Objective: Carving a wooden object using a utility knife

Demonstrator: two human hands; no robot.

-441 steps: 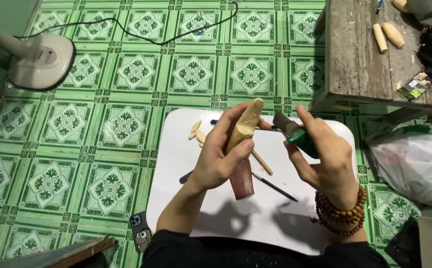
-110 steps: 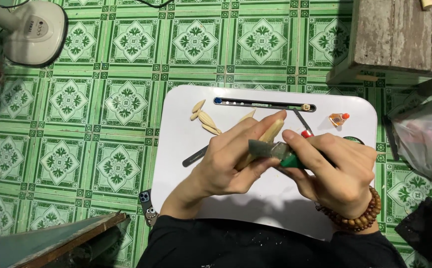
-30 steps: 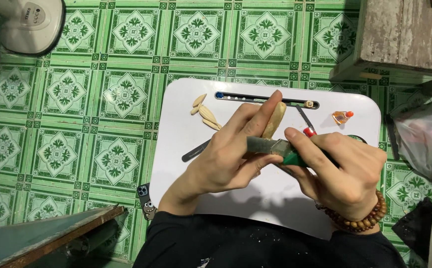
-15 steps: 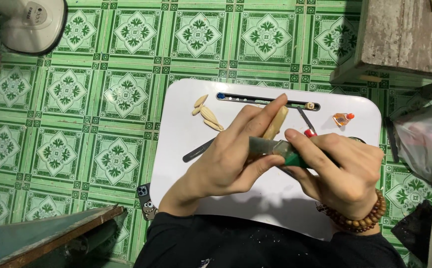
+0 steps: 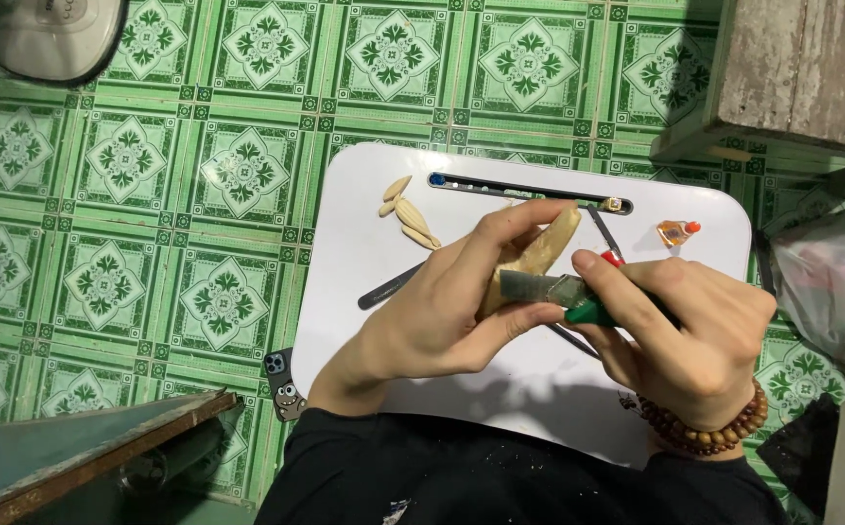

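Left hand (image 5: 432, 321) grips pale wood piece (image 5: 539, 255); right hand (image 5: 685, 335) grips green-handled blade (image 5: 549, 289) against it, over white desk (image 5: 364, 243). Grey plastic bag (image 5: 830, 292) right.

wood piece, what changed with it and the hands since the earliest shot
The left hand has lowered the wood piece from upright to slanting just over the white tray. The right hand has brought its green-handled tool onto the wood. Both grips are unchanged, and the shavings still lie on the tray.
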